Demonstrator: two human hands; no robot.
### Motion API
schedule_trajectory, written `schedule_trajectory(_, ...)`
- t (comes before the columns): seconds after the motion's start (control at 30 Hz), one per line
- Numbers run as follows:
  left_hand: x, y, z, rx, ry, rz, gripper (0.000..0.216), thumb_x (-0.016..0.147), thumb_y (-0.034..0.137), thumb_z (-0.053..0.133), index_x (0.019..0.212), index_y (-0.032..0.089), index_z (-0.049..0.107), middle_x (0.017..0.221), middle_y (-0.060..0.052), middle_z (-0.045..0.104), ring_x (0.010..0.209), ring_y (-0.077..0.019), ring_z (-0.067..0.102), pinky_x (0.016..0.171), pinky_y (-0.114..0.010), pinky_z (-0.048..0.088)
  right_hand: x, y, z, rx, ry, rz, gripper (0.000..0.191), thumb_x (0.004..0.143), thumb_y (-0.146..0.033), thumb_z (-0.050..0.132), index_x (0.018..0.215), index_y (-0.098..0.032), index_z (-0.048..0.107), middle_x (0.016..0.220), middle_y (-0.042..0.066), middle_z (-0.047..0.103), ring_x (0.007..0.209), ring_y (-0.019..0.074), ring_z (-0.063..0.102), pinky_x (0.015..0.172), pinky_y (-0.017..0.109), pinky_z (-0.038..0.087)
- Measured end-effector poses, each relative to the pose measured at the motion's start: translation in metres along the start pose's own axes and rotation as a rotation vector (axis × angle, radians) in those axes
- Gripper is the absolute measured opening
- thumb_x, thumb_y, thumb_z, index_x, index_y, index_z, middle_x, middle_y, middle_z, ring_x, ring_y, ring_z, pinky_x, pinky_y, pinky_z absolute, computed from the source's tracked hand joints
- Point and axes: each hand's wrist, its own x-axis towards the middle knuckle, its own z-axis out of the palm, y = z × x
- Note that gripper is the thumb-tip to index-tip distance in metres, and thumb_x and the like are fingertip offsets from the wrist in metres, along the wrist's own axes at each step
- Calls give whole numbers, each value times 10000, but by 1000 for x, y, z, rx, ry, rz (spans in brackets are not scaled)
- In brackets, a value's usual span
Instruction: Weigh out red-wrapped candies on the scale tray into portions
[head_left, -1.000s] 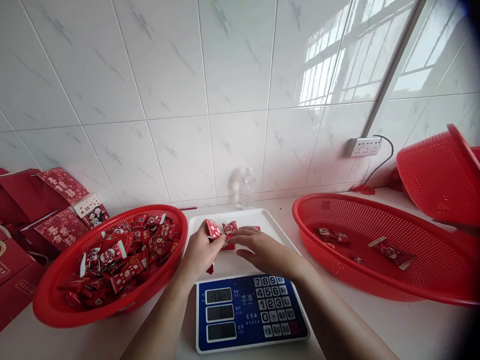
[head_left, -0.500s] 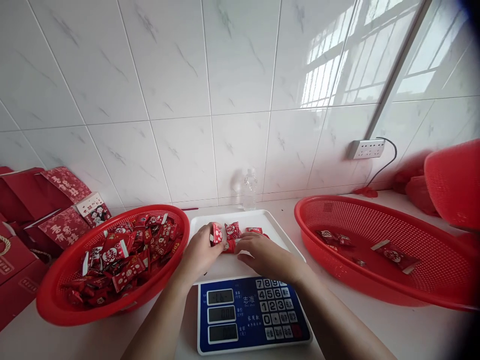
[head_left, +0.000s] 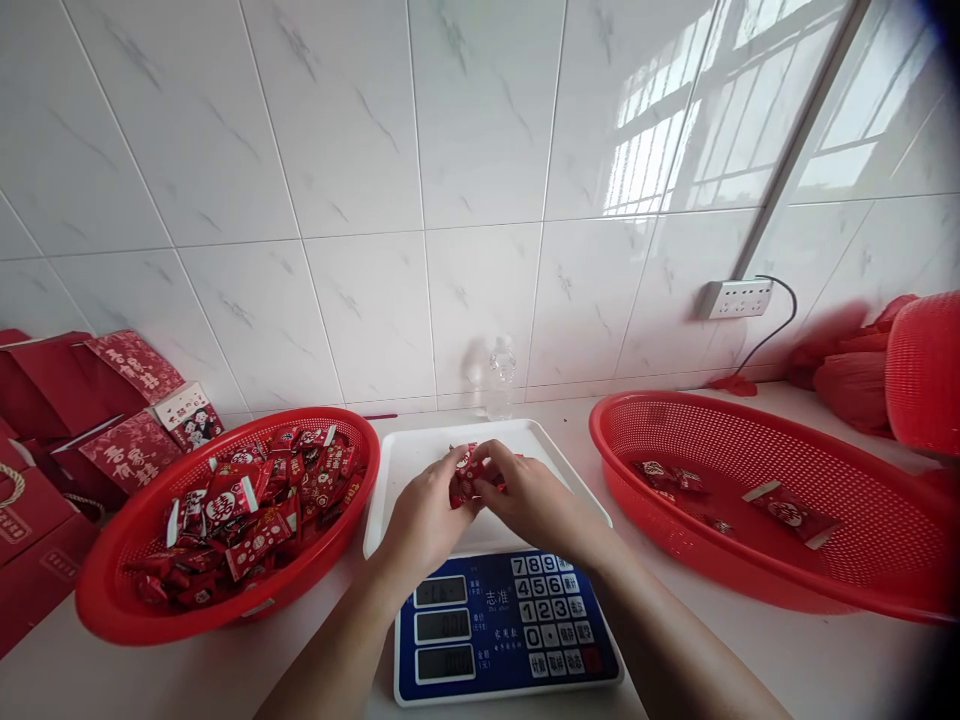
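Over the white tray [head_left: 399, 470] of a digital scale [head_left: 510, 628], both hands meet around a bunch of red wrapped candies [head_left: 466, 478]. My left hand [head_left: 431, 500] curls round the candies from the left, thumb toward the middle. From the right, my right hand [head_left: 521, 490] closes on the same bunch with bent fingers. The hands hide most of the candies, so how many are there I cannot tell. Below the wrists lies the scale's blue panel with its number keys and three small displays.
A red basket [head_left: 97, 590] heaped with wrapped candies stands at left, beside red gift boxes [head_left: 45, 540]. Another red basket [head_left: 720, 570] at right holds several packets. A clear bottle [head_left: 501, 378] stands by the tiled wall, and a power strip [head_left: 736, 298] is mounted at right.
My left hand has moved right and my right hand has come in to meet it. Candies that lay spread on the tray are now gathered between the hands.
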Motion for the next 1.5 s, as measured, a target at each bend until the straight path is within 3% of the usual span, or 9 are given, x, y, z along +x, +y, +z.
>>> schedule_trajectory(0.17,9,-5,-12,-231,98,-123,401,681,380,724,1038,222,633,632,42,527,474,-92,463,450,-189,362,0,11,-15,-252,-14,65,202,783,-99,458,886,-201,597,752,42,670,658,176,577,557,271,343)
schedule_trajectory(0.37,21,-10,-19,-619,282,-335,367,692,459,700,894,211,523,618,87,422,398,-30,347,377,-148,294,-9,7,-20,-170,-271,-75,215,825,-273,581,1028,-241,644,1000,71,682,931,248,601,759,359,441)
schedule_trajectory(0.6,14,-8,-4,-599,360,-302,381,699,511,678,889,215,530,605,84,403,453,-45,384,426,-149,343,-10,-15,2,-18,-157,-159,307,835,-361,601,1097,-202,590,999,92,673,867,226,614,713,340,460)
schedule_trajectory(0.77,6,-5,8,-630,293,-346,369,731,523,642,919,229,524,614,80,398,471,-62,388,452,-171,362,-8,-23,20,36,-108,-177,208,854,-296,542,1016,-177,595,903,80,688,779,200,620,654,310,448)
schedule_trajectory(0.93,4,0,10,-624,239,-283,353,811,525,546,1018,240,537,855,-4,557,699,-114,538,610,-203,434,-1,-8,-2,23,-23,-47,178,829,-181,476,874,-208,646,780,34,692,677,159,614,600,278,424)
schedule_trajectory(1.03,2,-1,9,-361,195,-167,322,821,459,569,1058,242,543,1057,-59,570,954,-181,550,788,-263,438,2,12,-21,-60,71,62,208,837,-196,458,902,-206,655,826,41,702,714,170,620,627,283,421)
schedule_trajectory(1.23,-6,-6,8,184,-213,179,171,812,327,605,958,269,673,1030,-74,639,1031,-258,529,924,-389,373,7,36,-24,-150,3,159,258,844,-155,420,947,-182,655,830,60,707,732,181,621,624,268,406)
schedule_trajectory(1.37,-7,-7,1,339,-345,166,106,818,232,568,839,232,672,979,-64,625,967,-246,551,862,-383,421,11,32,-4,-159,-115,99,275,858,-144,409,916,-201,672,830,47,709,745,175,619,646,259,407)
schedule_trajectory(1.5,-3,-6,-10,408,-394,139,202,794,206,599,994,228,623,1099,-41,593,1069,-223,519,927,-367,409,11,31,1,-233,-120,61,278,888,-192,412,949,-204,683,943,70,700,863,198,616,719,276,412)
